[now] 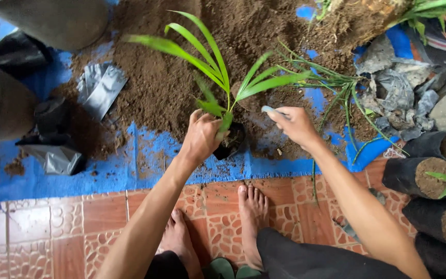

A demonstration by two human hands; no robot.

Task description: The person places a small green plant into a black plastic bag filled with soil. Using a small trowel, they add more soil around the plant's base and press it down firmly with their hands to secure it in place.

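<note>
Seedling stem between left fingers

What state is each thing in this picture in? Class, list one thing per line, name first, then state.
left hand: closed on the seedling's stem.
right hand: gripping a small pale tool.
seedling: upright, leaves spread.
small black bag: open, partly filled with soil.
soil heap: loose, spread on the blue tarp.
filled black bags: lying on their sides, full.
empty bags: flat, unfilled.

You're at a home potting spot: soil heap on blue tarp beyond your hands, filled seedling bags right.
</note>
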